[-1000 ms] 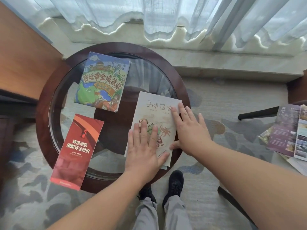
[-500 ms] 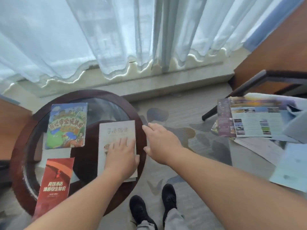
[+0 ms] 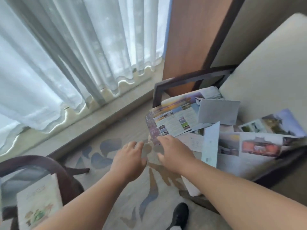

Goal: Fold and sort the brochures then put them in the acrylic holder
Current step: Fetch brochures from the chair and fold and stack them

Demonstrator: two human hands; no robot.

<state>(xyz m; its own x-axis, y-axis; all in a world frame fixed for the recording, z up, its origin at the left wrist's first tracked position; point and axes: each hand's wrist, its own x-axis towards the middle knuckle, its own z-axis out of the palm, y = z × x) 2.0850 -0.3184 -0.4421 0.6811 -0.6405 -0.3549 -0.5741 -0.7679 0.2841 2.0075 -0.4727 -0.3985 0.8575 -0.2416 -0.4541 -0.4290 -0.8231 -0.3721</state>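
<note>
We see soft daylight coming through the sheer curtain [image 3: 69,52], brightest at its left side. Motion blur smears everything, worst below the curtain near the floor. Lines bow toward the edges; shadows are faint.

You have only one view, worn on your head, looking forward and down to your right. It sits close over your outstretched forearms, takes in the chair [image 3: 259,90] with its paper pile, and catches the round table [image 3: 54,165] only at lower left, with motion blur throughout.
</note>
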